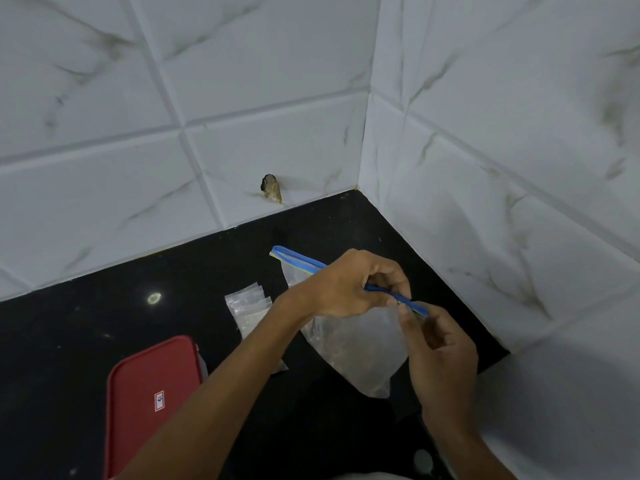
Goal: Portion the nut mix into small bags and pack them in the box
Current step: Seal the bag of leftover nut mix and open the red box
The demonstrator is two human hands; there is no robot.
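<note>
The only label in view is a small white sticker with a red border (159, 400) on the lid of the red box (138, 427), at the lower left of the frame. Its print is too small to read. The box lies closed on the black desk (86, 334).

Right of centre, both hands hold a large clear zip bag (360, 348) above the desk. The left hand (349, 285) has its fingers curled round the bag's blue and yellow zip strip (298, 257), pinching it about midway along. The right hand (443, 351), just below and to the right, pinches the near end of the same strip between thumb and fingertips. The far end of the strip sticks out toward the upper left. The bag hangs down from the strip, and a brownish nut mix (349, 358) shows dimly through its lower part.

A loose stack of small clear bags (247, 304) lies on the desk just left of the large bag, partly behind the left forearm. Behind it, the marbled white tile wall (242, 81) has a chipped hole (271, 188) low down.
</note>
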